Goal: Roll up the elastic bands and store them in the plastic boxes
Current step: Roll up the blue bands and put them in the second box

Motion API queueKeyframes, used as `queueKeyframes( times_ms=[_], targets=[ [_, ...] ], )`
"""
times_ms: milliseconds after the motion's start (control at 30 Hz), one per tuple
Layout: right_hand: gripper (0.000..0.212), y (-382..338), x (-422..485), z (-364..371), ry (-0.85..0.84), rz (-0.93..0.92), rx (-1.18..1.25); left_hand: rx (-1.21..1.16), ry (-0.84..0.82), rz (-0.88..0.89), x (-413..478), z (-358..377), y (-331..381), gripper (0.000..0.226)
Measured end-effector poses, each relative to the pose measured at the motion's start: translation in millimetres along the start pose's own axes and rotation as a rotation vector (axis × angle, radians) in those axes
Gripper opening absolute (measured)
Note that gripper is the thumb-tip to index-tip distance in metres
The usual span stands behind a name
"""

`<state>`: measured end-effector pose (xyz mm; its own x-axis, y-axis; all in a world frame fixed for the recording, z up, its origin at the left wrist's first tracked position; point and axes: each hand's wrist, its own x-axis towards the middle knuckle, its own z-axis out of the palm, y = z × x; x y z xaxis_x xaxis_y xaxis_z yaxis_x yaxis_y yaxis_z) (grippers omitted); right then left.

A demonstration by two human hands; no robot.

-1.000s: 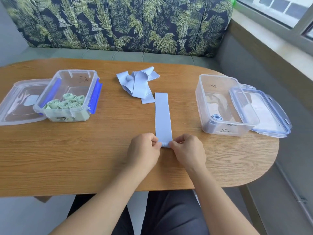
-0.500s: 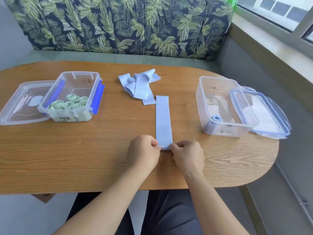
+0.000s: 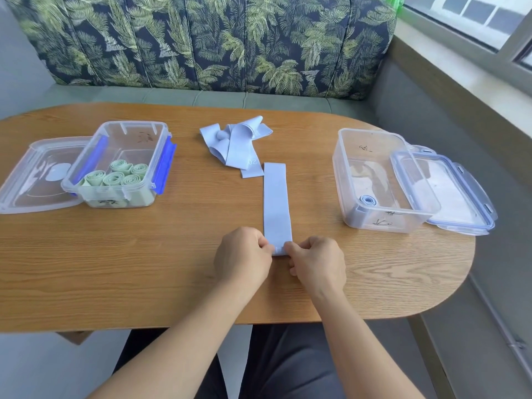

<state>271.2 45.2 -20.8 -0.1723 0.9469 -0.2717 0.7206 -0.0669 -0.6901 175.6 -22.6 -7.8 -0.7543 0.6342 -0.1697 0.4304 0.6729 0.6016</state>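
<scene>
A pale blue elastic band [image 3: 276, 203] lies flat and straight on the wooden table [image 3: 144, 269], running away from me. My left hand [image 3: 243, 259] and my right hand [image 3: 316, 262] pinch its near end from either side, where a small fold or roll begins. A loose heap of more blue bands [image 3: 237, 144] sits just beyond its far end. The clear box on the right [image 3: 380, 223] holds one rolled blue band [image 3: 367, 200]. The clear box on the left [image 3: 86, 156] with blue clips holds several rolled green bands [image 3: 115, 175].
Each box has its lid lying beside it: one at the far left [image 3: 31, 180], one at the far right [image 3: 457, 191]. A leaf-patterned bench back [image 3: 216, 38] runs behind the table, and a window sill lies to the right.
Both hands stay pinching the near end of the flat blue band. The band's near end has curled slightly; the camera has tilted a little.
</scene>
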Motion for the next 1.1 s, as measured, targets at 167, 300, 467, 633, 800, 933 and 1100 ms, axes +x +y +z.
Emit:
queueKeyframes(
  times_ms=[167,300,467,633,800,933,1100],
  targets=[
    [0.02,-3,1,3,-0.014,-0.014,-0.041,-0.058,-0.026,-0.022,2,-1,0,0.017],
    [0.018,-4,2,3,-0.009,-0.038,-0.006,-0.11,-0.047,-0.04,2,-1,-1,0.018],
    [0.019,-3,-1,-1,-0.047,-0.002,0.321,-0.208,-0.079,-0.051,1,-5,-3,0.018],
    [0.029,-1,-7,-7,-0.111,0.061,0.647,-0.477,-0.189,-0.189,-3,-15,-6,0.017],
    [0.03,-1,-8,-11,-0.141,0.043,0.719,-1.034,-0.593,-0.515,-10,-25,-1,0.026],
    [0.03,-2,-10,-14,-0.202,0.031,0.738,-1.15,-0.575,-0.516,-10,-17,4,0.006],
    [0.031,-1,-8,-18,-0.21,0.024,0.687,-1.068,-0.523,-0.487,-10,-11,8,0.009]
  ],
)
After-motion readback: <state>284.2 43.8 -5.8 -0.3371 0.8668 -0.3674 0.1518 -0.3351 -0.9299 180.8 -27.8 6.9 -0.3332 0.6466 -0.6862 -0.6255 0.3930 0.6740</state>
